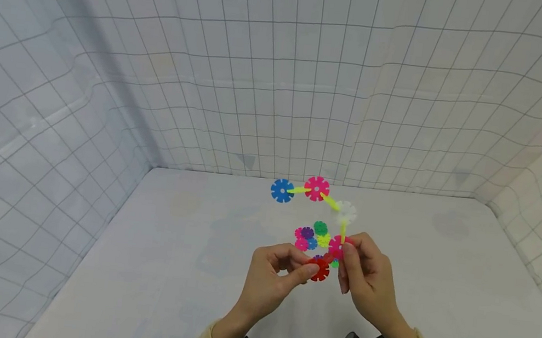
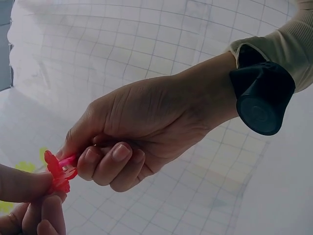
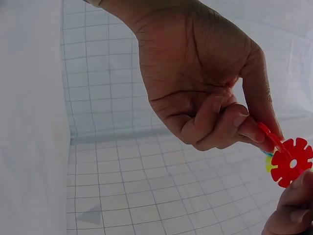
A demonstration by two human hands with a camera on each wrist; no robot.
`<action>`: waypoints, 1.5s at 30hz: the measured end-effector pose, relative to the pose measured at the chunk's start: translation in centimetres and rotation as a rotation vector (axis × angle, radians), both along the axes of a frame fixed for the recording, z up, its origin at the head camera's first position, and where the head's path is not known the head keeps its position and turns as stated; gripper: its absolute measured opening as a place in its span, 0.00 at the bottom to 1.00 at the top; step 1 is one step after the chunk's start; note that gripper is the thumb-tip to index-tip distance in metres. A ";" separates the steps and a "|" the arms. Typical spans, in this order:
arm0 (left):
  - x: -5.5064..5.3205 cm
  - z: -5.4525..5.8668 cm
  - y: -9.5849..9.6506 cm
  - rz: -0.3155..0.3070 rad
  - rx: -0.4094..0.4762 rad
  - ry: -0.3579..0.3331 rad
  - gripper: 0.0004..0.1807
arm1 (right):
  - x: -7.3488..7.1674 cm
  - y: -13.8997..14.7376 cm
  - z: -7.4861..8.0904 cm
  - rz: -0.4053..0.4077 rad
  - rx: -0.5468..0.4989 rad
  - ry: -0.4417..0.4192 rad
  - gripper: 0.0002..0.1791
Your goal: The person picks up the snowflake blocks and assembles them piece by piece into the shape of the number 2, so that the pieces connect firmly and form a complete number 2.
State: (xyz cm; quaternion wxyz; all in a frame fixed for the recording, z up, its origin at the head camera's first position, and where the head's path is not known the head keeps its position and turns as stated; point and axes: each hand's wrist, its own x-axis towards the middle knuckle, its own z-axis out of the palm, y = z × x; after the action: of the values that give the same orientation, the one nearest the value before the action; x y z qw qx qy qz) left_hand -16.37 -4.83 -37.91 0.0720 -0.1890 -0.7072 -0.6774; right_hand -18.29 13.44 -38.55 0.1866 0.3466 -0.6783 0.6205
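My left hand (image 1: 271, 279) pinches a red notched plastic disc (image 1: 322, 271) between thumb and forefinger. With its thumb and fingers, my right hand (image 1: 372, 284) holds a pink notched disc (image 1: 334, 246) just beside it. Both discs belong to a chain of linked discs. From the pink one the chain curves away through a yellow disc seen edge-on, a clear disc (image 1: 347, 212), another pink disc (image 1: 317, 188) and a blue disc (image 1: 282, 191) at its end. In the right wrist view a red disc (image 3: 292, 163) shows face-on near the fingertips.
Behind the hands several small loose discs lie on the white table (image 1: 160, 278), among them a green disc (image 1: 320, 228) and a purple disc (image 1: 307, 232). White grid-patterned sheeting (image 1: 270, 81) hangs behind the table and at both sides.
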 end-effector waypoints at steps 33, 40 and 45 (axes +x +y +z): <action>-0.8 -0.5 -0.1 0.078 0.071 0.117 0.02 | -0.5 -0.9 -1.1 0.271 0.067 -0.211 0.09; -1.0 -0.7 0.1 0.070 0.088 0.090 0.02 | -0.5 -1.1 -1.2 0.230 0.058 -0.189 0.11; -1.3 -1.1 0.2 0.044 0.083 0.082 0.03 | -0.8 -1.1 -1.3 0.169 0.078 -0.166 0.10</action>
State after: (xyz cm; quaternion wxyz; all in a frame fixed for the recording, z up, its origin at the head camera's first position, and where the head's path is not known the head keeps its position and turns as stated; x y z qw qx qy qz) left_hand -17.66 -4.67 -38.99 0.1239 -0.1978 -0.6790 -0.6961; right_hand -19.06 12.39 -39.84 0.0632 0.3571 -0.6833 0.6337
